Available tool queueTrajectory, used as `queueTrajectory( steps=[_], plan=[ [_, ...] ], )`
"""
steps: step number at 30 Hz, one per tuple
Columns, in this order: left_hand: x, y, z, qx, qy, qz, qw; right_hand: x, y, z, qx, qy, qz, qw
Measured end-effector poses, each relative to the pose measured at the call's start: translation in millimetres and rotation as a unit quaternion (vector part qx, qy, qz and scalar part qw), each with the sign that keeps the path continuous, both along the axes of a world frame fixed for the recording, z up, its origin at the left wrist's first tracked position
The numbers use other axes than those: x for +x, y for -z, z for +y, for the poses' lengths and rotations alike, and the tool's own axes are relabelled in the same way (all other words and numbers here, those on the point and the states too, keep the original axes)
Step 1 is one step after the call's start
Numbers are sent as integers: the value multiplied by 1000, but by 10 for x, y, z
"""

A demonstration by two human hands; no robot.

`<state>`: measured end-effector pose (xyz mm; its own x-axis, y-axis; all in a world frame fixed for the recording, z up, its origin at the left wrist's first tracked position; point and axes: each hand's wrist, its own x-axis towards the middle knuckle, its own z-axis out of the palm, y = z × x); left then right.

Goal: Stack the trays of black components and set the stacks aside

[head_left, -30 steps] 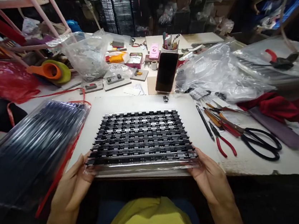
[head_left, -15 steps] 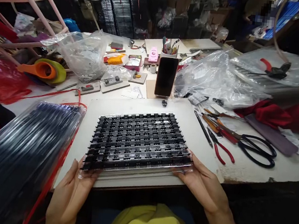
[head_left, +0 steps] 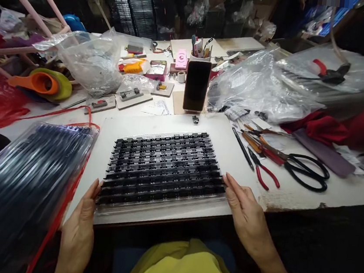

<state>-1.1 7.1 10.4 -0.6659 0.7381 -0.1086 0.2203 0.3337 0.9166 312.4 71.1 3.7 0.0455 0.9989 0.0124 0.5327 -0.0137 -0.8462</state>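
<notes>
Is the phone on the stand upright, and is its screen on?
Upright, leaning on its stand; the phone shows a dark screen, so it looks off.

I am viewing through one head-worn camera, looking forward and down across the worktop point(head_left: 293, 201) from its near edge. It is sitting close above both hands, taking in the cluttered far side.

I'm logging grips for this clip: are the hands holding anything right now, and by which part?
Nothing is gripped. The left hand and right hand lie flat and open against the near corners of the tray of black parts, which rests on the white board.
</notes>
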Motion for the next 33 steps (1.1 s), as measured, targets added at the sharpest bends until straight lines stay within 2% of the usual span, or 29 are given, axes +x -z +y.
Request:
queueTrajectory(
  steps=[2, 4, 6, 8, 10, 13, 16, 19, 21, 24, 25, 27, 31, 33],
  plan=[
    [-57, 3, -22, -45, 32, 89, 995, 26, 19, 3, 36, -14, -56, 998],
    [-110, -2, -20, -62, 33, 151, 986, 139, 50, 63, 85, -8, -111, 990],
    [-119, -30, 30, -36, 37, 221, 974, 341, 101, 171, 149, 47, -188, 970],
    [-50, -89, 146, 33, 71, 291, 954, 592, 168, 299, 174, 123, -271, 939],
    [107, -166, 325, 110, 139, 322, 930, 832, 239, 421, 153, 153, -314, 924],
    [448, -249, 660, 162, 269, 345, 885, 1073, 311, 565, 116, 116, -273, 948],
    [782, -240, 972, 165, 375, 398, 821, 1146, 312, 658, 54, 93, -238, 965],
    [996, -175, 1171, 137, 406, 452, 783, 1107, 239, 677, 25, 103, -221, 969],
    [1062, -136, 1237, 114, 411, 468, 774, 1042, 153, 622, 26, 101, -165, 981],
    [1084, -106, 1278, 94, 415, 474, 770, 882, -7, 431, 29, 104, 65, 992],
    [1080, -103, 1286, 90, 418, 474, 770, 814, -62, 350, 30, 101, 172, 979],
    [1063, -101, 1305, 87, 427, 470, 768, 659, -159, 191, 15, 71, 354, 932],
    [1020, -107, 1351, 89, 460, 440, 766, 286, -258, -24, -119, -25, 497, 859],
    [1001, -118, 1361, 94, 473, 416, 771, 77, -260, -73, -192, -76, 558, 804]
  ],
)
